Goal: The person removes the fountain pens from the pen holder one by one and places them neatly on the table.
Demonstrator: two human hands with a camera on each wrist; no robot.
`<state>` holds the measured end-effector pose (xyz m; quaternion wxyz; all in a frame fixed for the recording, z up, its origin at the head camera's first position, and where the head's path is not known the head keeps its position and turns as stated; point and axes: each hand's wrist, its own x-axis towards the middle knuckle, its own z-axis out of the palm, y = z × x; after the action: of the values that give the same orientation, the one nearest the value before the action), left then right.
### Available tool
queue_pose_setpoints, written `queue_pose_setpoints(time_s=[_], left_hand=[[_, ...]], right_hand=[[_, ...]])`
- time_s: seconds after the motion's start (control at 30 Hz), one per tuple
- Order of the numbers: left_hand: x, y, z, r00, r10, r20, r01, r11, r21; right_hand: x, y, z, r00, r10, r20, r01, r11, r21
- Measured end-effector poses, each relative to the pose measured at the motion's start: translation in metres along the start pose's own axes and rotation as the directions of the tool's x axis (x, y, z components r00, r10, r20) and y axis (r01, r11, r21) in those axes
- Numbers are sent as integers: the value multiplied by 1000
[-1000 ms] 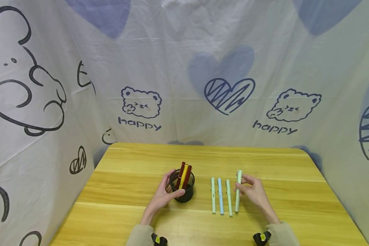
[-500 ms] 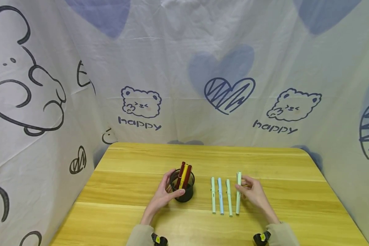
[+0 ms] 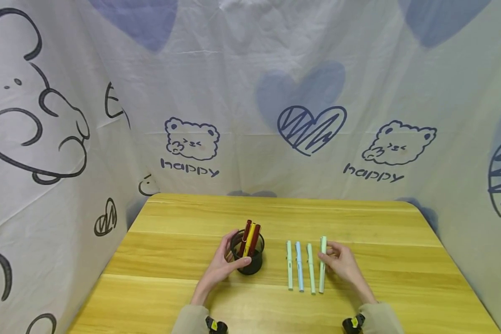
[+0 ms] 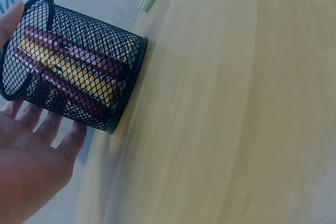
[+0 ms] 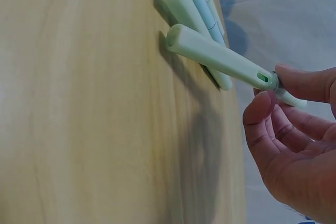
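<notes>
My left hand [image 3: 222,265] curls round a black mesh pen holder [image 4: 79,61], thumb in front and fingers behind. Inside it stand two dark red pens [image 3: 256,236] and a yellow pen [image 3: 249,241]. Between thumb and fingers, my right hand [image 3: 343,262] pinches a pale green pen [image 5: 220,59] near its middle. That pen's near end is close to the tabletop; whether it touches, I cannot tell. Left of it lie a second green pen [image 3: 311,269], a light blue pen [image 3: 299,266] and another pale green pen [image 3: 290,265], side by side and roughly parallel.
The wooden table [image 3: 183,218] extends around the hands, with its far edge close to a white printed curtain [image 3: 250,153]. More curtain hangs along both sides. A dark camera [image 3: 217,326] is strapped to each wrist.
The right hand has brought its pale green pen slightly toward the near side and a little left, closer to the row. My left hand and the pen holder have stayed still.
</notes>
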<state>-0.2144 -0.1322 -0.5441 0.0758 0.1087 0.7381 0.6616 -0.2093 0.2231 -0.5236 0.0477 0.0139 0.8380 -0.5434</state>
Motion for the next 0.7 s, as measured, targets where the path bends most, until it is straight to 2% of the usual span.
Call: queue_pose_setpoints(time_s=[0.33,0.7], left_hand=[[0,1,1,1000,-2,-6,2,1000,-3],[0,-1,1,1000,5,3,-5,1000,-12]], right_hand=[[1,7,3,999,-43,13,43,999,-24],[4,8,7,1000,-15,-13,14,997,-79]])
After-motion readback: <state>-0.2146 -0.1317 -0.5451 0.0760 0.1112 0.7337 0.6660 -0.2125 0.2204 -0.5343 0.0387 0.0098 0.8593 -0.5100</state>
